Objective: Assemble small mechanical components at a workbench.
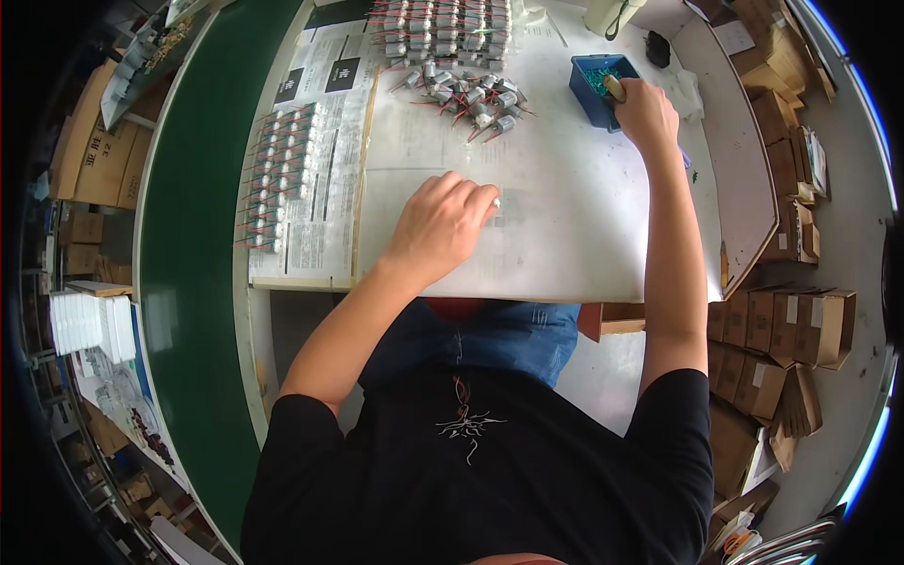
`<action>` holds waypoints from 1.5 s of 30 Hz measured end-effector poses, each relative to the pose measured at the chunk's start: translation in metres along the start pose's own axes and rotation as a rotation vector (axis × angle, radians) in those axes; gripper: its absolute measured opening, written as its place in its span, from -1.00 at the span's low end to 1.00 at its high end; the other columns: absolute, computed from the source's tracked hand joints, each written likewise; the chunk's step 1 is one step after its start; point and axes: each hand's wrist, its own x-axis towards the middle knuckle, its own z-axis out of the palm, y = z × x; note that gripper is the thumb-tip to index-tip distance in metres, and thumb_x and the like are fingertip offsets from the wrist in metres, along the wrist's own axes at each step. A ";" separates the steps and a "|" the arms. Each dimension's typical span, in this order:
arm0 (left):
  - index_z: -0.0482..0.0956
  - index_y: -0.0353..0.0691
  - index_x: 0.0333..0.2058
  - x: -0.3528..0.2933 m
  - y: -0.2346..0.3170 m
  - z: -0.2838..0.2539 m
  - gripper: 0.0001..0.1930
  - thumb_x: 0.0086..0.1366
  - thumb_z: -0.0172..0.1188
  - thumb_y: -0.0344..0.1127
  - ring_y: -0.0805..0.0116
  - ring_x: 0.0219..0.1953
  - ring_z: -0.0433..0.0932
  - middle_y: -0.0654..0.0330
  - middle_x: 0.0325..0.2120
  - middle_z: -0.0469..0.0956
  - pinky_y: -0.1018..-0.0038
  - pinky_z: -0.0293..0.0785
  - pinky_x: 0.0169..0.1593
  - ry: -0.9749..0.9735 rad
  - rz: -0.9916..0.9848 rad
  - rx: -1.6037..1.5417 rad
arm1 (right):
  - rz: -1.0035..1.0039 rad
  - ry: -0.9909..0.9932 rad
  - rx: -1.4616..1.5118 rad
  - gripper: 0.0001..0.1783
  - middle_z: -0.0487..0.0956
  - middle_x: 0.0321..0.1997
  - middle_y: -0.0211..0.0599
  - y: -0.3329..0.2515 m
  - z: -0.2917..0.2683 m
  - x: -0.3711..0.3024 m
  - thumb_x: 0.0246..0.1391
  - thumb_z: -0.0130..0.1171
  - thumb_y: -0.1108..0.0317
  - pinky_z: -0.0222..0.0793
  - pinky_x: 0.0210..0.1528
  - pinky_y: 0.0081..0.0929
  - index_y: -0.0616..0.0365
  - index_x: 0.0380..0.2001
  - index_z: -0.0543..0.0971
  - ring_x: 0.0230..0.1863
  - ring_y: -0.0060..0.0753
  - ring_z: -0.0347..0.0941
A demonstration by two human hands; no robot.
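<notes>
My left hand point(444, 224) is closed above the middle of the white table, and a small white tip shows at its fingertips; the rest of that part is hidden. At the back right, my right hand point(647, 115) reaches over the rim of a blue plastic bin point(591, 102). Its fingers are closed on a short tan handle point(614, 88), whose lower end points into the bin. Small teal pieces point(603, 77) lie inside. Beyond my left hand is a loose heap of small grey motors point(480, 99) with red wires.
Rows of wired motors point(282, 165) lie on printed sheets at the left, and stacked motors point(443, 28) stand at the back. A black object point(658, 49) and crumpled white plastic point(686, 94) sit past the bin. A raised board point(749, 179) edges the table's right side.
</notes>
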 end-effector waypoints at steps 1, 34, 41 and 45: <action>0.71 -0.19 -0.20 -0.004 -0.001 0.000 -0.88 0.30 0.37 -0.36 0.14 -0.13 0.58 0.15 -0.29 0.65 0.27 0.52 0.00 0.005 0.000 -0.010 | 0.001 0.000 -0.011 -0.82 0.76 -0.14 -0.13 0.001 0.001 0.001 0.21 0.30 0.24 0.58 -0.10 -0.07 -0.02 -0.17 0.75 -0.08 0.08 0.69; 0.67 -0.42 -0.08 -0.023 0.020 -0.026 -0.83 0.51 0.26 -0.40 0.51 -0.14 0.60 0.22 -0.23 0.68 0.51 0.53 -0.02 -0.001 -0.369 -1.643 | -0.344 -0.175 1.553 -0.87 0.63 -0.12 -0.23 -0.097 -0.025 -0.198 0.18 0.39 0.65 0.58 -0.12 -0.41 0.32 -0.21 0.69 -0.20 -0.37 0.62; 0.65 -0.38 -0.09 -0.025 0.022 -0.022 -0.82 0.52 0.25 -0.35 0.51 -0.17 0.58 0.23 -0.27 0.65 0.52 0.49 -0.03 -0.027 -0.380 -1.742 | -0.368 -0.142 1.573 -0.84 0.62 -0.11 -0.23 -0.099 -0.032 -0.206 0.14 0.40 0.69 0.60 -0.09 -0.40 0.32 -0.22 0.68 -0.16 -0.37 0.61; 0.65 -0.34 -0.08 -0.021 0.026 -0.025 -0.82 0.51 0.26 -0.33 0.49 -0.17 0.57 0.22 -0.29 0.66 0.50 0.48 -0.02 0.004 -0.391 -1.552 | -0.466 0.030 1.277 -0.85 0.63 -0.11 -0.24 -0.100 -0.033 -0.202 0.15 0.39 0.68 0.58 -0.18 -0.46 0.30 -0.23 0.68 -0.24 -0.44 0.58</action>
